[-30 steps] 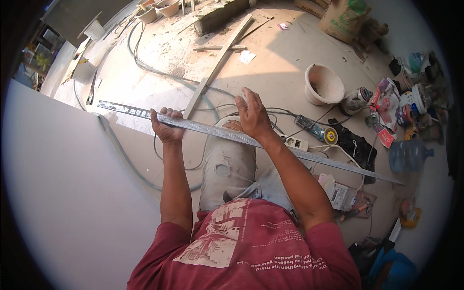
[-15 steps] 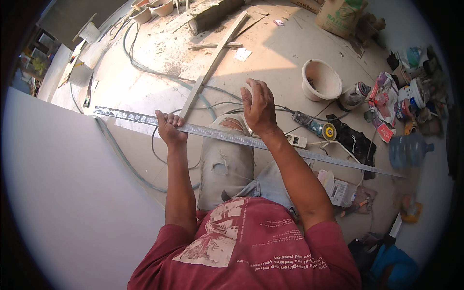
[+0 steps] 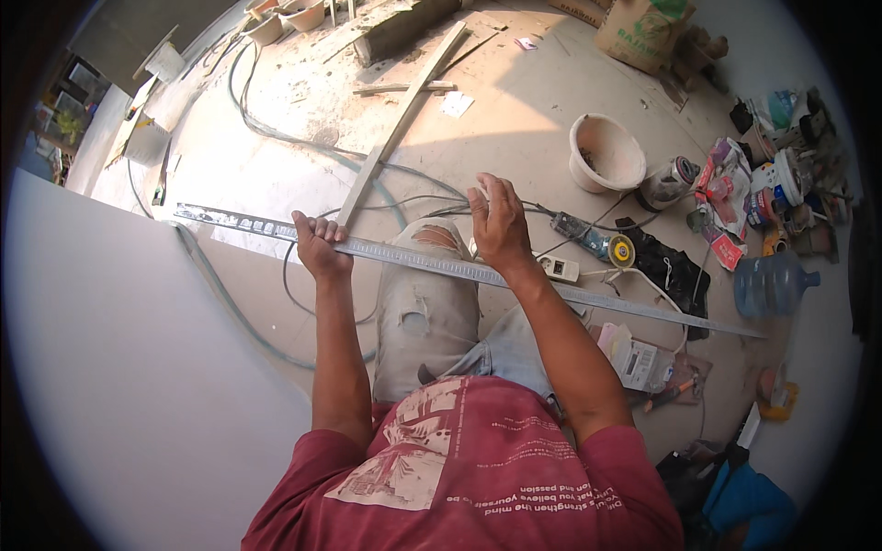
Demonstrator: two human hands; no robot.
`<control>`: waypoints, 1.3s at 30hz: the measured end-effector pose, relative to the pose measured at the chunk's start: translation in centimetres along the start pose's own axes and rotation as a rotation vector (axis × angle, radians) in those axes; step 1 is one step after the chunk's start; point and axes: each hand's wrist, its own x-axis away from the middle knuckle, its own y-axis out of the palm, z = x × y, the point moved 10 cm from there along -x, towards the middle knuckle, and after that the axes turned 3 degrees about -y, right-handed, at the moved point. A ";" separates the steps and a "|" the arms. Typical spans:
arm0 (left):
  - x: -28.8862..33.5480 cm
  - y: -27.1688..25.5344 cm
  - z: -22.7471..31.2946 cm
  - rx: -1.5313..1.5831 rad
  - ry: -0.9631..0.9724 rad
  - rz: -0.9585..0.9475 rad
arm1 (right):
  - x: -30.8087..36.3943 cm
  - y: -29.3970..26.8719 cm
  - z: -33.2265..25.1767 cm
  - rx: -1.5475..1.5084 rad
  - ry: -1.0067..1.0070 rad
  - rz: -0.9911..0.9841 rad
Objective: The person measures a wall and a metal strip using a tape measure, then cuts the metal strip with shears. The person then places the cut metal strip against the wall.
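Steadying a long metal bar [image 3: 418, 258] from its left side

In the head view, I'm seeing the left hand [image 3: 322, 246] closing its fingers around the bar. The right hand [image 3: 501, 225] is hovering just beyond it, half open, thumb apart; I'm not managing to tell whether the palm is hiding anything small. The bar is slanting across the body, passing over the trouser leg [image 3: 423, 312] and under the right forearm [image 3: 560, 331].

I'm judging that a good hold is calling for an even left grip, fingers clear of the edges, and care over the long right-hand stretch, which is probably pulling downward near the power strip [image 3: 558, 268].

The bar is looking narrow and silver-grey, showing small regular marks along its middle and dark, bright-spotted patches toward its left end.
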 end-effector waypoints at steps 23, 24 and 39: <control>-0.6 -0.9 -0.8 -0.012 -0.033 0.000 | 0.1 -8.6 -5.0 0.183 -0.249 0.358; -0.4 0.0 -1.1 -0.043 -0.015 -0.023 | 1.9 -4.9 -2.4 0.216 -0.208 0.261; 13.9 8.9 -5.7 -0.274 -0.238 -0.715 | 20.7 -20.6 5.1 -0.007 0.553 0.605</control>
